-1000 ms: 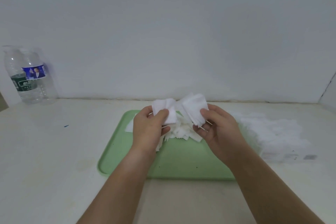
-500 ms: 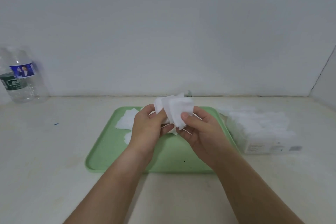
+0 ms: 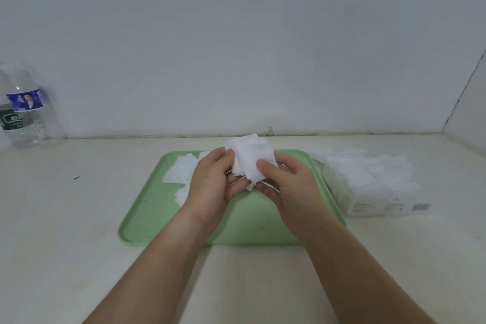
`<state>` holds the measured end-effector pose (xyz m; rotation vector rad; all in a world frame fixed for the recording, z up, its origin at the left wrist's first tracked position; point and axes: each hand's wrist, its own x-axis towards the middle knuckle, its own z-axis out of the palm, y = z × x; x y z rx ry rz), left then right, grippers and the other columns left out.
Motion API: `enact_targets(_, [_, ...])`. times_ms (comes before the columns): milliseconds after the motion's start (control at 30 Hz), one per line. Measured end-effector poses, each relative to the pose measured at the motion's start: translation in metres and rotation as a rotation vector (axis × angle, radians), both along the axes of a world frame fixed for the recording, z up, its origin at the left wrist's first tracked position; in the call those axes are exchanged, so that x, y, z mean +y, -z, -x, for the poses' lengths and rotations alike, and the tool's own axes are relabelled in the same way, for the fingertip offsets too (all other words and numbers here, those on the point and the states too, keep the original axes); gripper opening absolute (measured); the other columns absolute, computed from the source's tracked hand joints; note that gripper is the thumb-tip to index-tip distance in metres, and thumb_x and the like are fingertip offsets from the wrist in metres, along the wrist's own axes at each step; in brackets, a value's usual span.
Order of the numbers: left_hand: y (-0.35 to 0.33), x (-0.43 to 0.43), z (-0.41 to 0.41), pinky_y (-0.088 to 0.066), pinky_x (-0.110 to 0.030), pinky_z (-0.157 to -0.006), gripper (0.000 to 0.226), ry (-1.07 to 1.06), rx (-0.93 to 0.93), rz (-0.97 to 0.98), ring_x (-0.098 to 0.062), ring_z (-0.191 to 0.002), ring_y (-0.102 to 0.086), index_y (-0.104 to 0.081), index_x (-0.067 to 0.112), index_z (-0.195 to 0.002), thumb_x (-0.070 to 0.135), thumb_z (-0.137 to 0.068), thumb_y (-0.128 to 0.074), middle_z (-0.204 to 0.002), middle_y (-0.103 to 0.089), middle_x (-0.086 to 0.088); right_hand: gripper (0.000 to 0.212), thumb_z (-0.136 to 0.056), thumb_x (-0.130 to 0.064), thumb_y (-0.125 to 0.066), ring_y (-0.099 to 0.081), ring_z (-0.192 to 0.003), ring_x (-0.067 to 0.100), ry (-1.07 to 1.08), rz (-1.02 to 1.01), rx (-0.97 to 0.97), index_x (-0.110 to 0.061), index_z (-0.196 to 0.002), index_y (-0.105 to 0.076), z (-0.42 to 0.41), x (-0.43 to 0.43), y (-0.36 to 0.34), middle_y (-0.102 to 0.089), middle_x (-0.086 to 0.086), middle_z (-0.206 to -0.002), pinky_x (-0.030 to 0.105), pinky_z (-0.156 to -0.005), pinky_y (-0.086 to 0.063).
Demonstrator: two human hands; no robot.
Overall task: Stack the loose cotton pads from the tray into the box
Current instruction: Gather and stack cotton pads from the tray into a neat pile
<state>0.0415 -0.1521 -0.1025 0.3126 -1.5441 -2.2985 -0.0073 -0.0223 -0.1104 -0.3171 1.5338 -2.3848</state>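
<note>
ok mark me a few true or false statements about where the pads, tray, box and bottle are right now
1. The left hand and right hand together hold a bunch of cotton pads over the tray. True.
2. The tray is blue. False: it is green.
3. The box sits to the left of the tray. False: it sits to the tray's right, with pads in it.
4. Some loose pads lie on the far left part of the tray. True.
5. The water bottle lies on its side on the tray. False: it stands upright on the table, at the far left, away from the tray.
</note>
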Motion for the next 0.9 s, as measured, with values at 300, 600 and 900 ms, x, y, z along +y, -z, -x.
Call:
enact_targets(300, [-0.006,0.006,-0.001,-0.053,-0.055,-0.101,0.039,-0.023,-0.025,-0.075,-0.036,-0.106,-0.072,-0.067,0.004,-0.11,0.037,-0.107,-0.046,-0.109,-0.076,-0.017,0.018,-0.083,-0.005,-0.077,-0.071,-0.079,0.026,0.137,-0.09,0.065,-0.001,-0.098,-0.068,0.0,-0.003,0.003,-0.074,0.019,-0.09,0.035,-0.077,-0.06])
enact_targets(600, [-0.004,0.0,-0.001,-0.062,-0.042,-0.088,0.029,-0.034,0.018,-0.102,-0.031,-0.103,-0.074,-0.06,-0.006,-0.119,0.018,-0.106,-0.052,-0.115,-0.073,-0.023,0.016,-0.084,-0.005,-0.076,-0.073,-0.081,0.027,0.101,-0.009,-0.001,-0.001,-0.096,-0.066,-0.001,-0.002,0.002,-0.071,0.019,-0.088,0.029,-0.071,-0.059])
enact_targets(900, [-0.005,-0.009,-0.002,-0.063,-0.025,-0.067,0.029,-0.163,-0.049,-0.042,-0.026,-0.091,-0.076,-0.061,-0.002,-0.117,0.024,-0.104,-0.057,-0.114,-0.073,-0.022,0.02,-0.08,-0.02,-0.074,-0.065,-0.068,0.011,-0.069,0.258,-0.148,-0.014,-0.096,-0.065,0.001,0.005,-0.007,-0.069,0.0,-0.083,0.025,-0.063,-0.054])
